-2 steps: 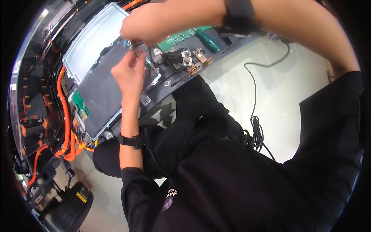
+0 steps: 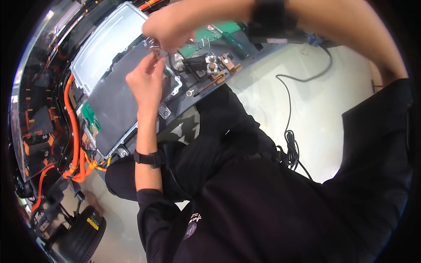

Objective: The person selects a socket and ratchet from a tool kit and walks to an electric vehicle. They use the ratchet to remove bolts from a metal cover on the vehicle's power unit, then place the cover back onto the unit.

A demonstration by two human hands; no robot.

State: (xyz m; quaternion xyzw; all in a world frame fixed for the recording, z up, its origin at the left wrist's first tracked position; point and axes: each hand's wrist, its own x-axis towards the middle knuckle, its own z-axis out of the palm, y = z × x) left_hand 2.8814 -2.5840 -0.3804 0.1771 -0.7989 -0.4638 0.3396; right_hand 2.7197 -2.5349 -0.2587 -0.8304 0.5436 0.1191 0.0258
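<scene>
My left hand [image 2: 147, 81] is closed in a pinch above the dark grey panel [image 2: 116, 105]; what its fingertips grip is too small to name. Just beyond it is my right hand [image 2: 169, 28], blurred and curled with its back toward me. A small shiny metal piece [image 2: 151, 42] shows under the right fingers, its kind unclear. Both hands work close together at the far edge of the panel. To their right lies a green mat [image 2: 188, 50] with several small screws on it, and a green-handled tool [image 2: 234, 45] rests across its right side.
Metal and copper connector pieces [image 2: 227, 63], a thin dark rod-like tool [image 2: 209, 84] and a small ring [image 2: 190, 93] lie near the ledge. A pale cover [image 2: 107, 48] stands behind the panel. Orange cables [image 2: 72, 118] run along the left; a black cable [image 2: 290, 147] lies on the floor.
My right hand has shifted slightly to the right, and its forearm has moved a little. My left hand stays almost where it was, still pinched.
</scene>
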